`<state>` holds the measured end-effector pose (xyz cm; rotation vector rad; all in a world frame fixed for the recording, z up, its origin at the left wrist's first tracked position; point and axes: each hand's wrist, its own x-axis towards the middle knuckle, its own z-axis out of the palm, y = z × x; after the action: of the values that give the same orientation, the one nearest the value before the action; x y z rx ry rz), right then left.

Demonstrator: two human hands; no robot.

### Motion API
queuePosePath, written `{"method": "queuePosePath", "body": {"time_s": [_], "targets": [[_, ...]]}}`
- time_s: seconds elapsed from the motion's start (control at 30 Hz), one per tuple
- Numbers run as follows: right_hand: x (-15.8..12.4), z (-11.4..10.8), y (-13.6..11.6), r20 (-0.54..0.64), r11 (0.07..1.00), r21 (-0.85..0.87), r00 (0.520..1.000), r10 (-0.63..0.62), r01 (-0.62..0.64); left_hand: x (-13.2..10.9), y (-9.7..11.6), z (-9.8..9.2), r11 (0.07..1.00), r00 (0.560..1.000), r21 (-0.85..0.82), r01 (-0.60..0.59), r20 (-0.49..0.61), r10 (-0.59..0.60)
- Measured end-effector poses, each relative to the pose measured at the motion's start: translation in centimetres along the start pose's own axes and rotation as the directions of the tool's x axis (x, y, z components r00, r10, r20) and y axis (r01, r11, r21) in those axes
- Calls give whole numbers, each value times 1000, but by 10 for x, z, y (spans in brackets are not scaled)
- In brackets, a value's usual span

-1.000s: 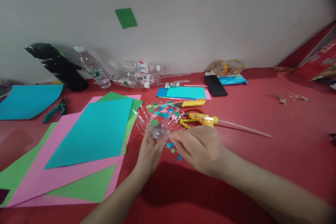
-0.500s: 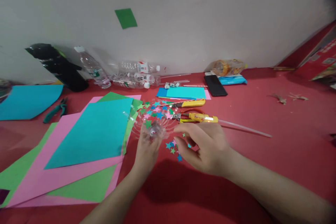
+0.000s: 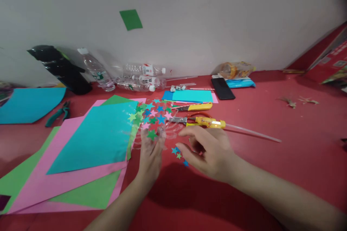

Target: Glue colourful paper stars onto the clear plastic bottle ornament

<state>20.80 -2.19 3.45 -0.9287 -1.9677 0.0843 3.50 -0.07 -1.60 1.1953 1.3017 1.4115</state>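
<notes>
My left hand (image 3: 150,162) is closed around the base of a clear plastic bottle piece cut into strips (image 3: 173,131). The strips fan outward, bearing small paper stars (image 3: 161,119) in blue, green and pink. Just to the right, my right hand (image 3: 213,151) hovers with thumb and forefinger apart, and nothing shows between them. Several loose paper stars (image 3: 185,164) lie on the red table between my hands, some partly hidden by the right one. Beyond that hand lie a yellow-handled screwdriver (image 3: 210,122) and a yellow utility knife (image 3: 200,107); pliers (image 3: 180,119) are partly covered.
Coloured paper sheets (image 3: 94,137) cover the left side, near green-handled pliers (image 3: 58,114). Clear bottles (image 3: 135,85), a black flask (image 3: 63,72) and a phone (image 3: 223,88) line the wall. A clear straw (image 3: 255,133) lies at right.
My left hand has turned the strip piece and shifted slightly left, so its stars face me more. My right hand has barely moved.
</notes>
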Motion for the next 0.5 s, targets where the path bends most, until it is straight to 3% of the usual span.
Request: {"method": "queuePosePath", "body": {"time_s": [0.17, 0.3, 0.5], "targets": [[0, -2, 2, 51, 999, -6, 998, 32, -31, -1, 2, 6, 1000, 999, 13, -17, -40, 18], [1, -3, 5, 65, 999, -7, 997, 35, -34, 1, -10, 3, 999, 998, -14, -51, -45, 50], [0, -3, 1, 13, 983, 12, 983, -182, 182, 4, -20, -15, 998, 1000, 66, 6, -24, -4]]}}
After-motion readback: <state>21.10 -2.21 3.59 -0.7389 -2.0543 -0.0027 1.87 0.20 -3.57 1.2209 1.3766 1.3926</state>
